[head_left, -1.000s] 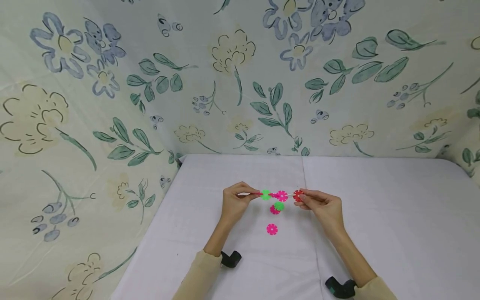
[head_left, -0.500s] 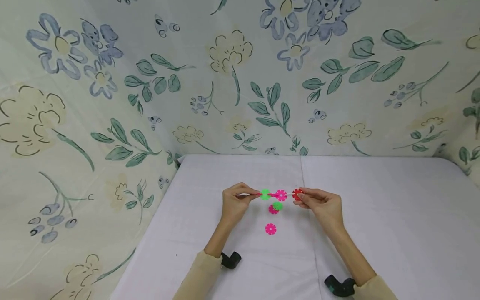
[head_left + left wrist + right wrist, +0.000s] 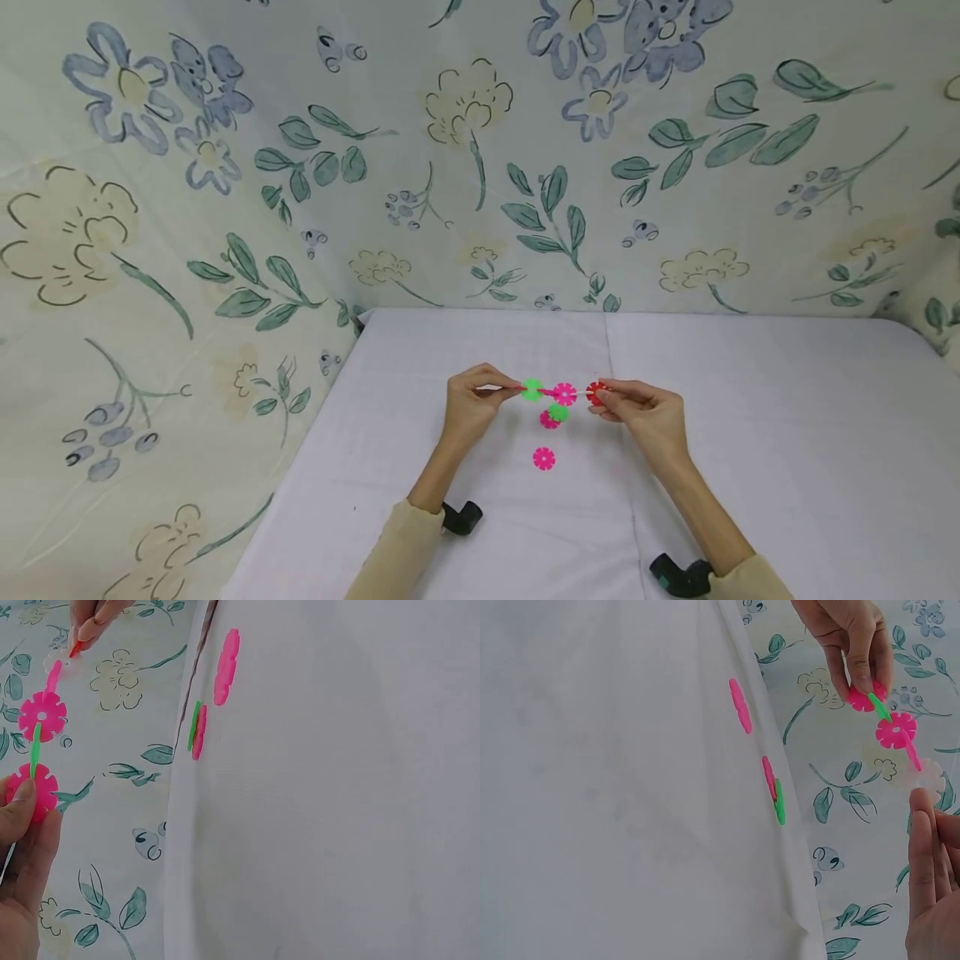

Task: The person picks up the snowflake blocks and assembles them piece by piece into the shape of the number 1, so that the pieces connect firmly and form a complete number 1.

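Note:
A row of notched, flower-shaped plastic snap discs stretches between the two hands above the table. My left hand (image 3: pixel 470 406) pinches the pink disc (image 3: pixel 46 796) at one end. After it come a green disc (image 3: pixel 532 389), a pink disc (image 3: pixel 42 716), another pink disc (image 3: pixel 910 750) and a clear one (image 3: pixel 930 780). At the other end, my right hand (image 3: pixel 654 417) pinches a red disc (image 3: pixel 596 393) between thumb and fingers. In the right wrist view, the right fingers hide the red disc.
On the white-covered table (image 3: pixel 787 467), below the row, a loose green disc (image 3: pixel 558 412) overlaps a pink disc (image 3: pixel 550 421). Nearer the person lies a single pink disc (image 3: pixel 543 458). Flower-patterned cloth (image 3: pixel 300 225) hangs behind and at the left.

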Action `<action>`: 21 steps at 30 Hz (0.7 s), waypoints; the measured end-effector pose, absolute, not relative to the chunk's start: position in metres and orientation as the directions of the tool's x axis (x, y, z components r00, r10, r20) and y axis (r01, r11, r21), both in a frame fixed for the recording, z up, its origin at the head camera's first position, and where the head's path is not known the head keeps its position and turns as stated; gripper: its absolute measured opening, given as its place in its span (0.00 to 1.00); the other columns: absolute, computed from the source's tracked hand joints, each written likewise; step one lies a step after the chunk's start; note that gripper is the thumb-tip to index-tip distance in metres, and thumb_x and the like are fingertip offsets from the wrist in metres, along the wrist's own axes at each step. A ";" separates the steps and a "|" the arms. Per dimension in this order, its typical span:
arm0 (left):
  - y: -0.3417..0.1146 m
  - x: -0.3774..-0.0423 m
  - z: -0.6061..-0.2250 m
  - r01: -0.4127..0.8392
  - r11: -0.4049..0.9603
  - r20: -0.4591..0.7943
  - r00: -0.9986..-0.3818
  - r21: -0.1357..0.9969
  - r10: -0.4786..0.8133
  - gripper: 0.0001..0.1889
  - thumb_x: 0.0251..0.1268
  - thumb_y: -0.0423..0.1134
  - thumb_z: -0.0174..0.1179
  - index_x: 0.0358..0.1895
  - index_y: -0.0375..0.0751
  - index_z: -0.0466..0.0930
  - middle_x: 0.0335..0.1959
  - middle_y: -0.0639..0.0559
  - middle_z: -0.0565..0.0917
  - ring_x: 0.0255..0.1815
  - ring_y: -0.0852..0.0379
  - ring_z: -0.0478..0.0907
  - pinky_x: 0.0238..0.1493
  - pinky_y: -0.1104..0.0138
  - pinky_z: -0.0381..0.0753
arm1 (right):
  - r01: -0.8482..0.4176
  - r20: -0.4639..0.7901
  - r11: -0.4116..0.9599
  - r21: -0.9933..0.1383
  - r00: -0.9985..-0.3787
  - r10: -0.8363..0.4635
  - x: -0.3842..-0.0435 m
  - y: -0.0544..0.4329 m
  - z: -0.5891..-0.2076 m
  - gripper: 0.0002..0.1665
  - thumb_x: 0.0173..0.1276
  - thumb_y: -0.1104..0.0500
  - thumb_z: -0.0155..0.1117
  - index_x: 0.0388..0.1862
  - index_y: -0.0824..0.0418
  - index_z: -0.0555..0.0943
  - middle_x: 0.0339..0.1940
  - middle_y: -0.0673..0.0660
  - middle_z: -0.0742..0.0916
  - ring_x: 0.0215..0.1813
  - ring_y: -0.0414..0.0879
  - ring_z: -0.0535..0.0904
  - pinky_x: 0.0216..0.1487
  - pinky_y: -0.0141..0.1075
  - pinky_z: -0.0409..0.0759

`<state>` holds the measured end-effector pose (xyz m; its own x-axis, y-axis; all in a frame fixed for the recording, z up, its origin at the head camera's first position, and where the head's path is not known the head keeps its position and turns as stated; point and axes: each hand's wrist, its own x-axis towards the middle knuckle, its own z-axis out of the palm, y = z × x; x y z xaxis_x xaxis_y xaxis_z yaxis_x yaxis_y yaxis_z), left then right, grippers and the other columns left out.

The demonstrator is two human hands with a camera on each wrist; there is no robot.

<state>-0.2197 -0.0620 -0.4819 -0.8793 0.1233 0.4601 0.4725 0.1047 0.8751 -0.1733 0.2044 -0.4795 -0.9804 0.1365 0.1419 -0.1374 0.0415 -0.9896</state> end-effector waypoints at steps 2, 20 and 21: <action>-0.061 -0.220 -0.482 0.459 0.115 0.443 -0.885 0.881 0.143 0.06 0.58 0.26 0.74 0.33 0.41 0.93 0.31 0.47 0.89 0.37 0.55 0.87 0.38 0.65 0.91 | -0.148 0.154 0.049 -0.988 -0.976 0.157 -0.173 0.204 -0.479 0.19 0.69 0.62 0.72 0.54 0.74 0.85 0.36 0.46 0.93 0.34 0.44 0.93 0.39 0.36 0.89; -0.068 -0.224 -0.481 0.347 0.127 0.306 -0.915 0.929 0.261 0.08 0.60 0.23 0.71 0.40 0.37 0.89 0.41 0.42 0.89 0.44 0.50 0.89 0.47 0.66 0.90 | -0.167 0.163 -0.034 -0.985 -0.981 0.105 -0.173 0.205 -0.473 0.24 0.73 0.62 0.69 0.61 0.76 0.80 0.41 0.47 0.92 0.39 0.41 0.93 0.43 0.35 0.89; -0.069 -0.224 -0.481 0.343 0.130 0.301 -0.916 0.930 0.265 0.08 0.60 0.23 0.71 0.40 0.37 0.89 0.41 0.42 0.89 0.44 0.50 0.89 0.47 0.67 0.90 | -0.167 0.162 -0.033 -0.985 -0.981 0.106 -0.173 0.205 -0.473 0.24 0.73 0.61 0.69 0.61 0.76 0.80 0.41 0.47 0.92 0.39 0.41 0.93 0.43 0.34 0.89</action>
<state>-0.2243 -0.0686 -0.4809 -0.9161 0.2646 0.3012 0.3434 0.1301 0.9301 -0.1727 0.2046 -0.4726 -0.9810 0.1064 0.1625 -0.1669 -0.0334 -0.9854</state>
